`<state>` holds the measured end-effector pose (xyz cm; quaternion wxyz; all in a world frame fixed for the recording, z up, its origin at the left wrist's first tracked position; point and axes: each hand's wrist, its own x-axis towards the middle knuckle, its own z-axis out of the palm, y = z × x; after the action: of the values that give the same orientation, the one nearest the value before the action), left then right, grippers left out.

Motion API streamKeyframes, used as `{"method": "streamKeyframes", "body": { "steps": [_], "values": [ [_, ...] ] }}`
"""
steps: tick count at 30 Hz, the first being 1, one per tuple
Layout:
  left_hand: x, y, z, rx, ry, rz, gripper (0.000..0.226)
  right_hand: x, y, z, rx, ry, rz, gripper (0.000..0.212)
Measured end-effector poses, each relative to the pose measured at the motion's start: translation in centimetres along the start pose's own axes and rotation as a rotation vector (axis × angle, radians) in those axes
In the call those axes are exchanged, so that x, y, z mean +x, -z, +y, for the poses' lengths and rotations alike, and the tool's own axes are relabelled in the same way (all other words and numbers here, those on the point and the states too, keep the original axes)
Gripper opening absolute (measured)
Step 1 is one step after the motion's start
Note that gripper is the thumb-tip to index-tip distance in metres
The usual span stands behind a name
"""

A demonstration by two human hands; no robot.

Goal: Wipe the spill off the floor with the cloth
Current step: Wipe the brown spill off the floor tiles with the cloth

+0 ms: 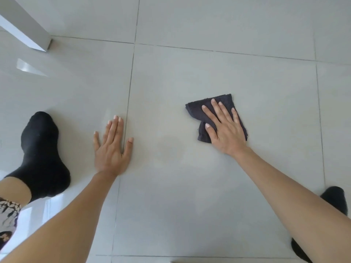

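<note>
Floor [228, 73]: glossy grey tiles, faint damp patch [171, 147] | Cloth [199, 111]: dark, folded, right of patch | Right hand [226, 128]: spread, flat on cloth | Left hand [112, 149]: flat on tile | Furniture leg [24, 25]: white, upper left

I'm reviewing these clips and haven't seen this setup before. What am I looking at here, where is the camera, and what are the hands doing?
There is no machine: a person wears a camera on the head, looking down at their own arms. The left hand lies flat on the tiled floor, bracing. The right hand presses flat on a dark cloth, fingers spread rather than gripping. Between the hands is a faint darker patch, possibly damp. A foot in a black sock is at left, and a white furniture leg at top left.
</note>
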<state>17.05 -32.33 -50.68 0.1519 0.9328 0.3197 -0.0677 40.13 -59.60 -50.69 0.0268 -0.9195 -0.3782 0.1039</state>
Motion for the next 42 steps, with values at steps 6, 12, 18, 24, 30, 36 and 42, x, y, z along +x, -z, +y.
{"method": "streamKeyframes", "body": {
  "steps": [6, 12, 18, 24, 30, 36, 42],
  "values": [
    [0.0, -0.1, 0.0, 0.008, 0.011, 0.0, 0.064, -3.4, 1.2, 9.0, 0.048, -0.195, -0.008, 0.057],
    [0.0, -0.1, 0.1, 0.013, 0.009, 0.01, 0.064, -7.8, 2.0, 17.3, 0.109, -0.488, -0.022, 0.058],
    [0.0, -0.2, 0.2, 0.01, 0.016, 0.017, 0.064, -10.2, 1.7, 18.3, 0.169, -0.785, 0.025, 0.059],
    [0.1, -0.5, 0.1, -0.014, 0.021, 0.02, 0.063, -9.7, 0.8, 12.4, 0.229, -1.052, 0.1, 0.061],
    [0.1, -0.6, 0.1, -0.024, 0.011, 0.034, 0.064, -6.7, 0.0, 3.7, 0.22, -0.962, 0.084, 0.059],
    [0.0, -0.5, 0.2, -0.024, 0.003, 0.051, 0.065, -2.3, -0.5, -5.0, 0.18, -0.775, 0.066, 0.06],
    [0.0, -0.4, 0.1, -0.038, -0.004, 0.056, 0.065, 1.5, -1.0, -14.6, 0.151, -0.472, 0.062, 0.062]
  ]
}}
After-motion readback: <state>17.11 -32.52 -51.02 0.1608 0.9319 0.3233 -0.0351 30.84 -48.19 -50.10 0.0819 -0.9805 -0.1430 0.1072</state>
